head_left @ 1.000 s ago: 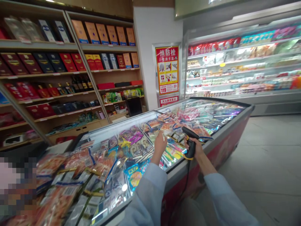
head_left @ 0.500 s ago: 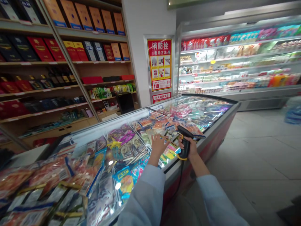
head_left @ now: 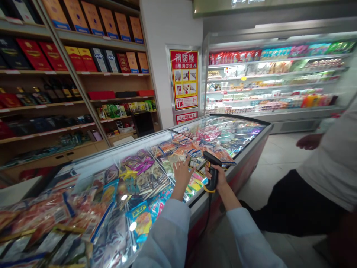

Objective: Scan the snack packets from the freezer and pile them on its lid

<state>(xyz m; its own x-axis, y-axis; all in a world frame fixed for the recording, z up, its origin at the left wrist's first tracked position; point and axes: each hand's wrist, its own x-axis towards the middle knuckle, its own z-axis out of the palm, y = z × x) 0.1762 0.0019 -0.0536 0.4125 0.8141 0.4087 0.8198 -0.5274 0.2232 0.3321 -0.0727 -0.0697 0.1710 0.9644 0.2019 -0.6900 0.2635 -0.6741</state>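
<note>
My right hand (head_left: pixel 220 178) is closed round the grip of a black barcode scanner (head_left: pixel 212 167) with a yellow ring at its base, held over the near rim of the chest freezer (head_left: pixel 245 156). The scanner's head points left at a small packet (head_left: pixel 194 162). My left hand (head_left: pixel 182 173) reaches into the freezer and holds that packet by its edge, just above the other frozen food bags. A black cable hangs down from the scanner along the freezer's red front.
A person in a white top and dark trousers (head_left: pixel 315 186) stands close on the right. Wooden shelves (head_left: pixel 83 74) of boxed goods line the left wall. An open refrigerated case (head_left: pixel 273 82) runs along the back. A red fire-hydrant notice (head_left: pixel 184 80) hangs between them.
The view has swung right and down. A person has come into view at the right. My hands and the scanner have stayed together over the freezer's near edge.
</note>
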